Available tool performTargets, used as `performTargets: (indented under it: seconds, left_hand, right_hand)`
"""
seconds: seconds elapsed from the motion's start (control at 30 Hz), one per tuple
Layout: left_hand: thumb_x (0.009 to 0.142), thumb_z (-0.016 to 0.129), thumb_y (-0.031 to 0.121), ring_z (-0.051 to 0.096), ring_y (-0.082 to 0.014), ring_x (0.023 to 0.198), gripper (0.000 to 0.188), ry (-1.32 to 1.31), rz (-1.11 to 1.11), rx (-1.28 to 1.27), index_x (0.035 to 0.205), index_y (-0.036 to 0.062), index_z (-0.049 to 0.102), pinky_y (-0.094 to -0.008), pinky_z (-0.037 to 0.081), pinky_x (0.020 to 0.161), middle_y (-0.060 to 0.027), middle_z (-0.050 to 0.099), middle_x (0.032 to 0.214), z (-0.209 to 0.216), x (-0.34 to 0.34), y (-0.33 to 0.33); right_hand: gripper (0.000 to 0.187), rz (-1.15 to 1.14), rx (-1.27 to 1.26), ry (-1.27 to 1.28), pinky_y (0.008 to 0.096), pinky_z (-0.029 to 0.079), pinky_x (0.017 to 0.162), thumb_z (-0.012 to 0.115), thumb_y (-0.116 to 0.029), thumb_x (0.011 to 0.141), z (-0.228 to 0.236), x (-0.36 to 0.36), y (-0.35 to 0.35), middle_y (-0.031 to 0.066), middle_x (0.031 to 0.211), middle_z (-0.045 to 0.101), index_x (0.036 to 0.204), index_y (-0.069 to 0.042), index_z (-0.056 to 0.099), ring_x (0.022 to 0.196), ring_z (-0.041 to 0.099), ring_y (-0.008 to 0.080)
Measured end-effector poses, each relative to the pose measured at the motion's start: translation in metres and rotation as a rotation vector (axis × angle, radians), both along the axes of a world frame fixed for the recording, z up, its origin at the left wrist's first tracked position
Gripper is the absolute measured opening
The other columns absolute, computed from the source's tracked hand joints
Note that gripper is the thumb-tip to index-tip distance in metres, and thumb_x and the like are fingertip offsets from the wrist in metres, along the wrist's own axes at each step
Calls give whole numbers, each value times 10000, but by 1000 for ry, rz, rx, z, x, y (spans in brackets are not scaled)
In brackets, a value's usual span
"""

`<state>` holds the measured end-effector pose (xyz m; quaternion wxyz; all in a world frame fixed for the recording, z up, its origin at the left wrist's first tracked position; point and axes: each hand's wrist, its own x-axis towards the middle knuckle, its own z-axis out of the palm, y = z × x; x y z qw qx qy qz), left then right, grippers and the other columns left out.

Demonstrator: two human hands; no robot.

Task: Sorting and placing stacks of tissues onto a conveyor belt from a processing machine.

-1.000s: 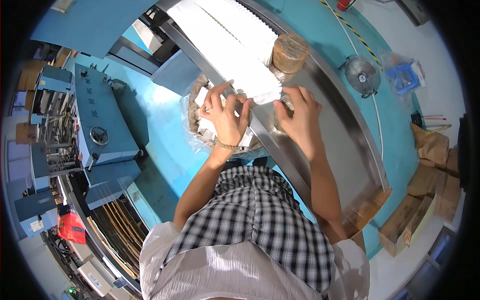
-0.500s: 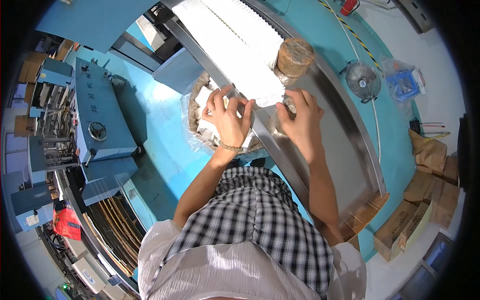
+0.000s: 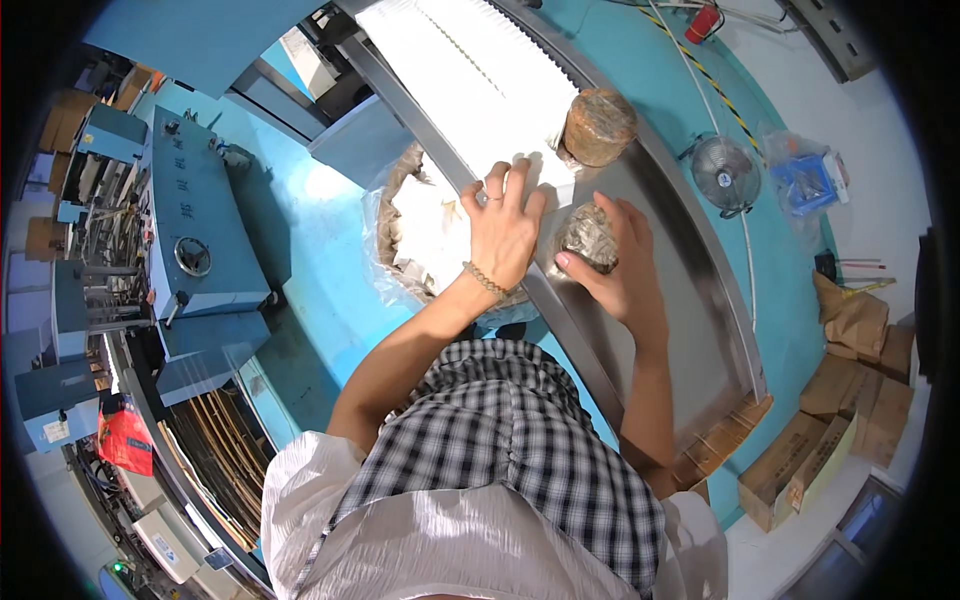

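A long row of white folded sheets (image 3: 470,80) lies packed on the metal table (image 3: 665,300). At its near end my left hand (image 3: 503,232) rests with fingers bent and spread, the fingertips on the last sheets. My right hand (image 3: 632,272) curves round a round block wrapped in clear plastic (image 3: 588,238), thumb on the near side and fingers on the far side. The block's underside is hidden, so I cannot tell whether it touches the table. Just beyond it, a brown cylindrical block (image 3: 600,127) stands against the right edge of the row.
Below the table's left edge stands a plastic-lined bag of white paper (image 3: 420,230). A blue machine with a handwheel (image 3: 194,256) is at the left. To the right are a floor fan (image 3: 724,175), cardboard boxes (image 3: 800,450) and a fire extinguisher (image 3: 702,24).
My left hand has moved right, from the table's edge onto the end of the sheets. My right hand has shifted slightly nearer and right with the plastic-wrapped block, which now shows more.
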<state>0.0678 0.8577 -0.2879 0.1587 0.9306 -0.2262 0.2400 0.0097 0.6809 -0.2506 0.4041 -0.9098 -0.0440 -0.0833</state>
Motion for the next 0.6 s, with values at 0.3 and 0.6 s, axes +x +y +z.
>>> performTargets:
  seconds: [0.3,0.6]
  left_hand:
    - [798,607,126,363,-304,1372,194,2,15,142,991,136,625,-562,255,1044,-93,484,1396,-2,15,-13]
    - [750,682,113,368,-314,1374,116,36,-196,-50,857,88,644,-544,238,1054,-103,498,1408,4,15,1]
  right_hand:
    - [797,-56,-18,-90,522,403,1021,850,-301,722,-5,-2,4,237,1378,445,1397,-96,481,1238,448,440]
    - [787,-77,-25,-94,523,406,1011,845,-299,720,-10,-3,4,229,1371,443,1396,-114,487,1232,445,431]
